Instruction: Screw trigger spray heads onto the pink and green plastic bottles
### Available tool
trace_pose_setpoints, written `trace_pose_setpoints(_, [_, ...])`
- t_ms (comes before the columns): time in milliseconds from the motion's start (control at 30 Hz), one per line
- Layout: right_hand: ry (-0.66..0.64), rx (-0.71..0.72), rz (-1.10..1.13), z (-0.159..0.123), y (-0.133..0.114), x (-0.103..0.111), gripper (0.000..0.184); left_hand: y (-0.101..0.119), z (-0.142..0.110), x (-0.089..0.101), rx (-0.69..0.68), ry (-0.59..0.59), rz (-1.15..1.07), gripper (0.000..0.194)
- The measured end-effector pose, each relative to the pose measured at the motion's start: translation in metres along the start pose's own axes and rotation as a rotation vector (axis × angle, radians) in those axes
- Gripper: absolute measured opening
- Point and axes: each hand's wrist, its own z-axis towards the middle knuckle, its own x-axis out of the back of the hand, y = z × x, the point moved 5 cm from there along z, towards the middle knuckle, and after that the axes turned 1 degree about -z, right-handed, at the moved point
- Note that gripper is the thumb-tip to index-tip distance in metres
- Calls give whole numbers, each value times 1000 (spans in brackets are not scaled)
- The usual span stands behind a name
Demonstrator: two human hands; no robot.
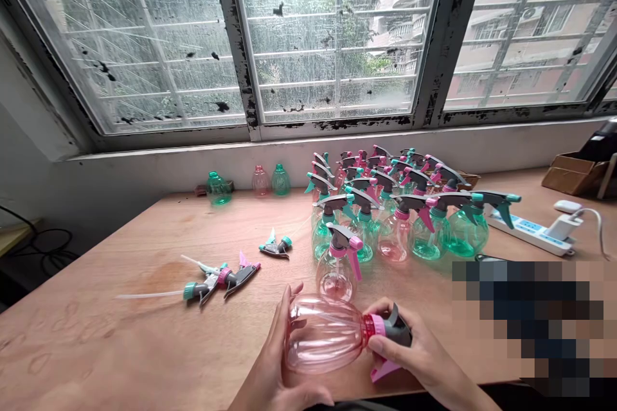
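A clear pink spray bottle (325, 334) lies sideways between my hands, near the table's front edge. My left hand (284, 353) is wrapped round its base end. At the neck, my right hand (409, 343) grips the pink collar and the grey-and-pink trigger head (396, 327), which sits on the bottle's mouth. How tightly the collar is screwed on, I cannot tell. Just beyond stands an upright pink spray bottle (336, 273) with its trigger head on. Loose trigger heads (219, 279) with pink and teal parts lie to the left, and another teal one (277, 246) lies farther back.
Several upright green and pink spray bottles (429, 241) crowd the back right. Headless bottles (260, 181) stand by the wall. A white power strip (530, 231) and a cardboard box (573, 173) are at the right. A blurred patch (544, 321) covers the right front.
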Motion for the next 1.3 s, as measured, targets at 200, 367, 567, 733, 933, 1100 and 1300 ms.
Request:
trace_pose_setpoints(200, [15,-12,20,1,1,1,43,-2,0,0,67,2,19,104])
trace_pose_setpoints(367, [2,-11,39,2,4,1,40,-2,1,-2,7,22,57,93])
trace_pose_setpoints(567, [6,2,9,1,6,2,41,-10,0,2,44,6,40,113])
trace_pose_setpoints(733, [19,-4,6,2,6,3,41,-8,2,1,37,27,61,107])
trace_pose_setpoints(933, [4,-17,20,2,6,1,42,-5,1,0,-10,29,47,90])
trace_pose_setpoints(1100, [15,-5,-4,1,3,1,42,-10,-3,3,45,12,23,110])
trace_pose_setpoints(1300, [24,-21,7,2,2,1,46,-2,1,-2,8,48,30,101])
